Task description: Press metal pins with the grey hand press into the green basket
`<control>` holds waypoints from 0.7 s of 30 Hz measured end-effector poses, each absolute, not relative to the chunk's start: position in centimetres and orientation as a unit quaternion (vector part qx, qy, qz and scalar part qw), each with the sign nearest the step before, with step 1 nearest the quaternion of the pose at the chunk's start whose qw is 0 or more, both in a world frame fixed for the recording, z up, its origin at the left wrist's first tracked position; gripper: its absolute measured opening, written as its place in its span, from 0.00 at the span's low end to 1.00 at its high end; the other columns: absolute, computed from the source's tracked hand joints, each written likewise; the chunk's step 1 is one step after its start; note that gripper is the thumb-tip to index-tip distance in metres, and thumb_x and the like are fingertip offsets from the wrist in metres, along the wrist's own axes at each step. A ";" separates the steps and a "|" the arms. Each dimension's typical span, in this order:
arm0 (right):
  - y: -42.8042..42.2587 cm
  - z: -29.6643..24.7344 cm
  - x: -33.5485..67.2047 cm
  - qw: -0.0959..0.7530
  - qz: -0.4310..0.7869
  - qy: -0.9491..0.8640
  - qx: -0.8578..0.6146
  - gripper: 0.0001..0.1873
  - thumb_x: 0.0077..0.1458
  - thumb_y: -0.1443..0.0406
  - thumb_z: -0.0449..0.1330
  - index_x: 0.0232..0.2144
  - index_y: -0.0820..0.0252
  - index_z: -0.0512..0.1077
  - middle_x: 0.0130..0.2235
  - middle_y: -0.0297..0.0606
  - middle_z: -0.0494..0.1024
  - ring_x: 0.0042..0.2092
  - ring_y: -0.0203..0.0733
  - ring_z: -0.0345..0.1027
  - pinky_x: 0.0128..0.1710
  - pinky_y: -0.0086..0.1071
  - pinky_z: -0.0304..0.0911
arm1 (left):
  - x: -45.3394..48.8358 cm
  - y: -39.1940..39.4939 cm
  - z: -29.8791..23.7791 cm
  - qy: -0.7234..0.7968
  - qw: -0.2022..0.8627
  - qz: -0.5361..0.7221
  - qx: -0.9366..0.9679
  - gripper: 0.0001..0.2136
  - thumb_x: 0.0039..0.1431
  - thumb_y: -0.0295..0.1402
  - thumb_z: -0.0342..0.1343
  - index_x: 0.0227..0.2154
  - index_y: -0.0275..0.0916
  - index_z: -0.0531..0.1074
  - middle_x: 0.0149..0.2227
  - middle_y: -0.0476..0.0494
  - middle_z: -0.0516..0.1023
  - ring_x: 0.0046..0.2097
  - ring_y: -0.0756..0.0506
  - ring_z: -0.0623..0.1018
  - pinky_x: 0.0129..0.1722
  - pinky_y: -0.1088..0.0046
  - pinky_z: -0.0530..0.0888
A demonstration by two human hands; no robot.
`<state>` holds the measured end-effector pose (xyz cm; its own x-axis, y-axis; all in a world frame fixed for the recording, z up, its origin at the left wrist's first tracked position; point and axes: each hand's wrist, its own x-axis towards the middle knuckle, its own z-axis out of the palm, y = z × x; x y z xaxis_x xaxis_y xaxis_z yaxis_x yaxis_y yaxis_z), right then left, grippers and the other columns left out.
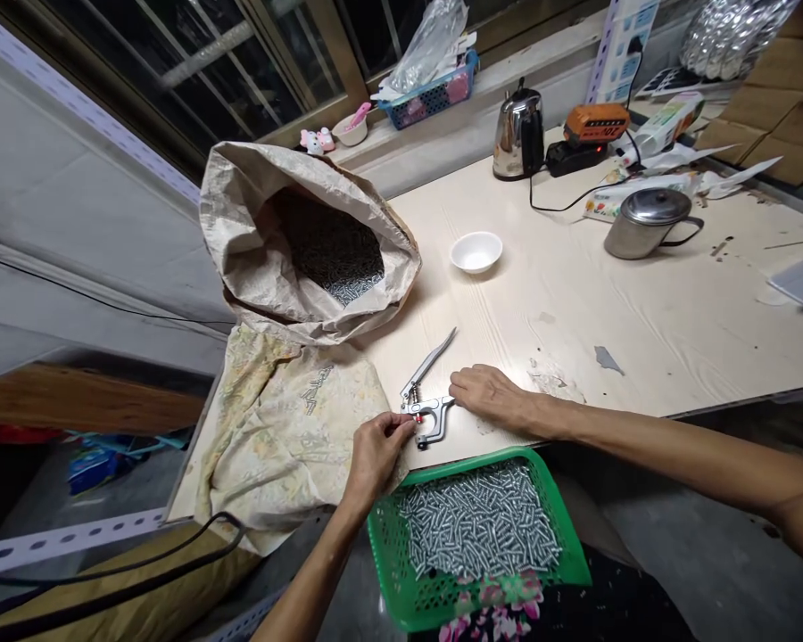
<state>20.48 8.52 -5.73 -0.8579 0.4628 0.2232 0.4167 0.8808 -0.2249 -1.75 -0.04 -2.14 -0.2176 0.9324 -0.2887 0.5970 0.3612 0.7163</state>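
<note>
A pair of silver snap-fastener pliers (434,419) lies near the table's front edge, its lever handle raised towards the back. My right hand (487,392) is closed at the right end of the pliers' frame. At the left side of the jaw, by a small red part, my left hand (378,446) has thumb and fingers pinched together; what lies between them is hidden. Below both hands is a green basket (392,584) holding many small silver screws (482,522). A crumpled yellowish cloth (287,446) spreads over the table to the left of my left hand.
An open sack (241,250) of small metal pieces stands at the back left. Behind the pliers is a white bowl (476,252). Further right are a kettle (518,134), an orange battery on a charger (595,125) and a lidded steel mug (648,223). Cables (566,207) trail across the table.
</note>
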 end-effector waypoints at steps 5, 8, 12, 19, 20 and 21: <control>8.6 -6.4 20.3 0.144 0.030 -0.963 -0.227 0.14 0.64 0.76 0.44 0.33 0.62 0.66 0.33 0.38 0.70 0.33 0.40 0.57 0.32 0.35 0.48 | -1.5 -0.4 -2.3 0.741 0.365 0.238 0.510 0.16 0.51 0.45 0.58 0.30 0.36 0.79 0.30 0.44 0.82 0.33 0.44 0.78 0.32 0.73 0.71; 8.5 -6.8 20.4 0.163 0.018 -0.960 -0.227 0.14 0.64 0.75 0.44 0.32 0.61 0.66 0.32 0.37 0.69 0.33 0.40 0.57 0.32 0.35 0.48 | -1.0 -0.6 -2.1 0.744 0.324 0.225 0.539 0.13 0.52 0.42 0.57 0.30 0.37 0.79 0.31 0.44 0.82 0.34 0.44 0.79 0.35 0.71 0.72; 8.3 -6.7 20.5 0.178 -0.001 -0.959 -0.222 0.14 0.65 0.75 0.44 0.31 0.60 0.66 0.31 0.36 0.68 0.33 0.39 0.56 0.32 0.35 0.48 | -0.8 -1.0 -1.9 0.745 0.252 0.189 0.588 0.07 0.52 0.35 0.56 0.28 0.38 0.77 0.32 0.42 0.81 0.34 0.43 0.79 0.37 0.69 0.72; 8.3 -5.9 20.7 0.263 -0.087 -0.940 -0.198 0.14 0.64 0.75 0.46 0.27 0.60 0.65 0.27 0.34 0.65 0.30 0.38 0.55 0.30 0.35 0.47 | -1.3 -1.9 -2.1 0.726 0.233 0.214 0.610 0.11 0.54 0.39 0.53 0.29 0.38 0.77 0.30 0.41 0.78 0.33 0.42 0.77 0.36 0.67 0.71; 8.3 -5.8 20.7 0.277 -0.096 -0.937 -0.192 0.14 0.64 0.75 0.47 0.27 0.61 0.65 0.26 0.34 0.65 0.30 0.38 0.54 0.30 0.35 0.47 | -1.4 -1.8 -2.1 0.736 0.264 0.240 0.576 0.12 0.53 0.40 0.54 0.29 0.37 0.77 0.29 0.41 0.78 0.32 0.43 0.76 0.35 0.67 0.71; 8.2 -5.7 20.7 0.287 -0.102 -0.934 -0.186 0.14 0.64 0.75 0.47 0.28 0.61 0.65 0.26 0.34 0.65 0.30 0.38 0.54 0.30 0.35 0.47 | -1.4 -1.7 -2.1 0.743 0.301 0.269 0.533 0.13 0.51 0.42 0.56 0.29 0.37 0.77 0.27 0.43 0.78 0.30 0.44 0.76 0.34 0.68 0.71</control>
<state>20.73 8.22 -5.65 -0.7657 0.2885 0.5749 0.4062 0.9099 0.0844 -1.40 -1.71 -2.11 -0.2503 0.9547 -0.1608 0.6307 0.2868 0.7211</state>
